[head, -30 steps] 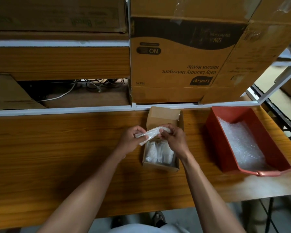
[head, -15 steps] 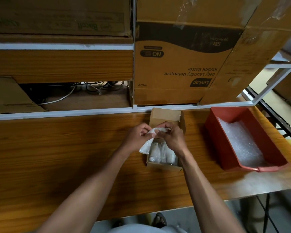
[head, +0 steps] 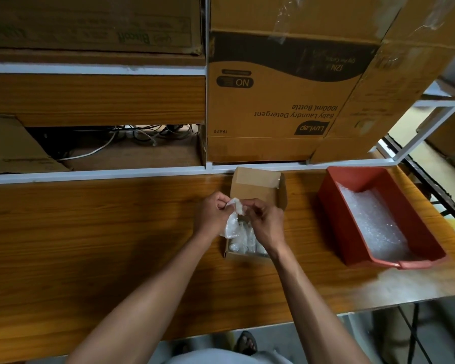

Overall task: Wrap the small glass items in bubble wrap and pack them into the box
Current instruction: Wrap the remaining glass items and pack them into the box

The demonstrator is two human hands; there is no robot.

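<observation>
Both hands are raised together above the small cardboard box [head: 258,190], which sits open on the wooden worktop [head: 90,232] directly beneath and just beyond them, its lid flap standing up on the far side. The left hand [head: 212,215] has its fingers curled and pinches the upper end of a bubble-wrapped item [head: 235,219]; the right hand [head: 267,223], fingers likewise curled, pinches the same wrap from the opposite side. The bundle hangs between the two hands, its loose lower part drooping over the box's left wall. Whether glass is inside the wrap cannot be told. Inside the box, below the right hand, lie further wrapped bundles [head: 243,245] packed side by side. Well to the right of the right hand stands a red plastic tray [head: 336,214] holding loose bubble wrap sheets [head: 373,224]. Beyond the hands, a white-framed shelf [head: 97,172] carries a large printed carton [head: 273,101], with tangled cables [head: 142,135] in the recess to its left.
</observation>
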